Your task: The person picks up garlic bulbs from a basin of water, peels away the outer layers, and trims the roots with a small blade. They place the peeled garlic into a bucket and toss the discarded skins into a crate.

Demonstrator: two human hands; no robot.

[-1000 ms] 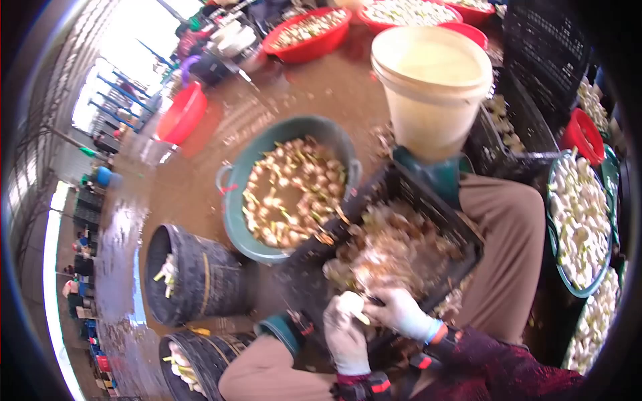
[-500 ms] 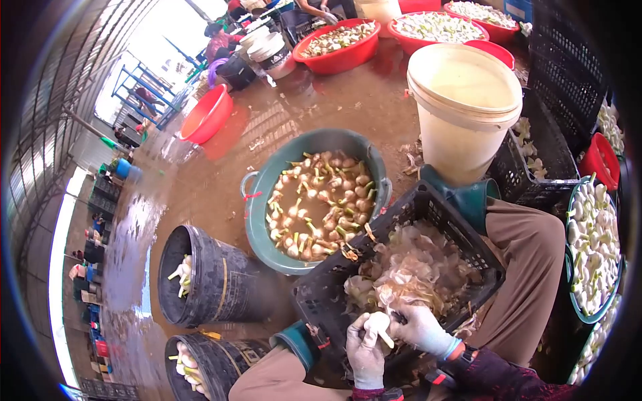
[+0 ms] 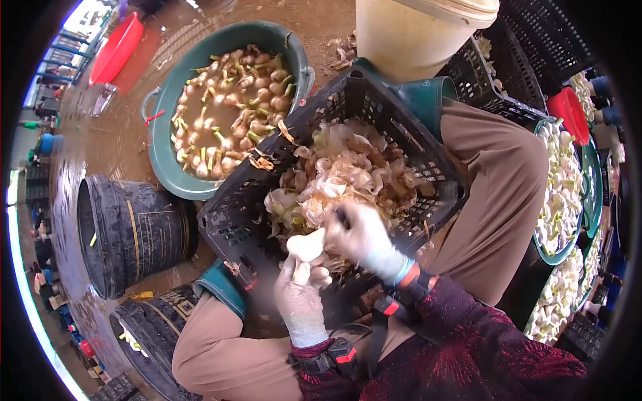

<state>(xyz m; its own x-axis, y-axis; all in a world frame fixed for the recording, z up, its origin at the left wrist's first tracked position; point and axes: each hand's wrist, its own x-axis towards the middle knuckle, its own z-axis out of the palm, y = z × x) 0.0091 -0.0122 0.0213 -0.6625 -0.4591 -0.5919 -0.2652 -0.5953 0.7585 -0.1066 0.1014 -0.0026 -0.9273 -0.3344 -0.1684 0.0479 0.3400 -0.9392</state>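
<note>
The left hand, in a thin white glove, is curled around a smooth, pale, round garlic bulb and holds it up by its lower end. The right hand, gloved too, is closed in a fist just beside the bulb, touching its top; it looks blurry. Both hands sit over a black plastic crate with a holey grid wall, resting on the person's lap. The crate is full of thin, papery garlic skins. Past the crate stands a round green tub of muddy brown water with unpeeled garlic floating in it. Two dark, dirty buckets stand on the wet floor. A cream plastic bucket stands beyond the knee.
</note>
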